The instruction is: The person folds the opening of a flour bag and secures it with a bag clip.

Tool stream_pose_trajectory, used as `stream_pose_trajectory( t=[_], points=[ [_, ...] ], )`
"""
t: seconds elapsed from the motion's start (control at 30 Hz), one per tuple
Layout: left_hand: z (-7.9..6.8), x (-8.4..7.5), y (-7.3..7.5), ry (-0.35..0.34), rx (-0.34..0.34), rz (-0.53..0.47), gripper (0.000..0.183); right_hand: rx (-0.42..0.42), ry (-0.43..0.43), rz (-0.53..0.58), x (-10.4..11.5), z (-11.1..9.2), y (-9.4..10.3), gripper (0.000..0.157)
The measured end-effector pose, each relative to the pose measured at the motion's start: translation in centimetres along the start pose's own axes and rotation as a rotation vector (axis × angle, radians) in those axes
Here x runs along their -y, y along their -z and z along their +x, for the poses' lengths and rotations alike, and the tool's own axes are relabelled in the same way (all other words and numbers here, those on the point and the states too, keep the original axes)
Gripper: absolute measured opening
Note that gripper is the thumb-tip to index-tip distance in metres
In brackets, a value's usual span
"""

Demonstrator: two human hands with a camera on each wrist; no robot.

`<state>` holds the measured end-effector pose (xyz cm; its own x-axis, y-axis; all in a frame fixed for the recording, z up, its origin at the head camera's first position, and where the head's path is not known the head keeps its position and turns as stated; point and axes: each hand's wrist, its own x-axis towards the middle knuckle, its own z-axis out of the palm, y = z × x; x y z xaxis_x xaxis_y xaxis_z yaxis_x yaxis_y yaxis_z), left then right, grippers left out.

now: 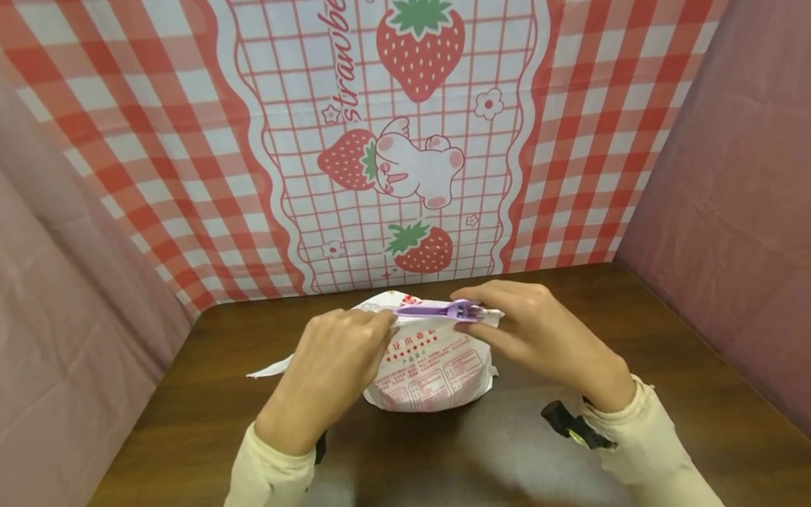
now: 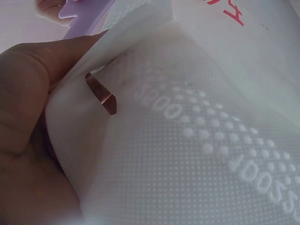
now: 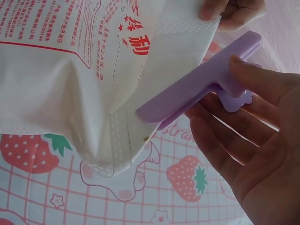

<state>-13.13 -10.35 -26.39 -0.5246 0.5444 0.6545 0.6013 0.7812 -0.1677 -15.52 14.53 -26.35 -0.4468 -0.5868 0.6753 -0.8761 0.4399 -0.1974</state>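
Observation:
A white flour bag (image 1: pixel 434 377) with red print sits upright on the table in the head view. Its top edge is folded over, and my left hand (image 1: pixel 342 362) grips that edge at the left; the left wrist view shows the thumb against the embossed white fabric (image 2: pixel 178 154). A purple bag clip (image 1: pixel 424 310) lies along the folded top. My right hand (image 1: pixel 538 331) pinches the clip's handle between thumb and fingers. In the right wrist view the clip's long jaw (image 3: pixel 187 86) overlaps the bag's upper edge near a corner.
Bag and hands are over a dark brown wooden table (image 1: pixel 209 422). Behind it hangs a red-and-white checked cloth (image 1: pixel 576 141) with strawberry prints. Pink curtains (image 1: pixel 728 176) stand at both sides. A white pointed strip (image 1: pixel 272 368) sticks out left of the left hand.

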Motion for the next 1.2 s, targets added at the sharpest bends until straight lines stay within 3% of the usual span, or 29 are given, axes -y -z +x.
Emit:
stream_pose_trajectory(
  t=[0.37,1.0,1.2],
  points=[
    [-0.02,0.08,-0.03,-0.014,-0.001,0.006,0.029,0.021,0.026,-0.1,0.27,-0.1,0.15,0.039],
    [-0.01,0.5,-0.06,-0.02,0.002,-0.023,0.018,0.057,0.03,-0.316,0.55,-0.48,0.71,0.033],
    [0.07,0.56,-0.1,-0.024,-0.005,-0.024,0.012,0.071,0.054,-0.286,0.66,-0.67,0.08,0.032]
  ],
)
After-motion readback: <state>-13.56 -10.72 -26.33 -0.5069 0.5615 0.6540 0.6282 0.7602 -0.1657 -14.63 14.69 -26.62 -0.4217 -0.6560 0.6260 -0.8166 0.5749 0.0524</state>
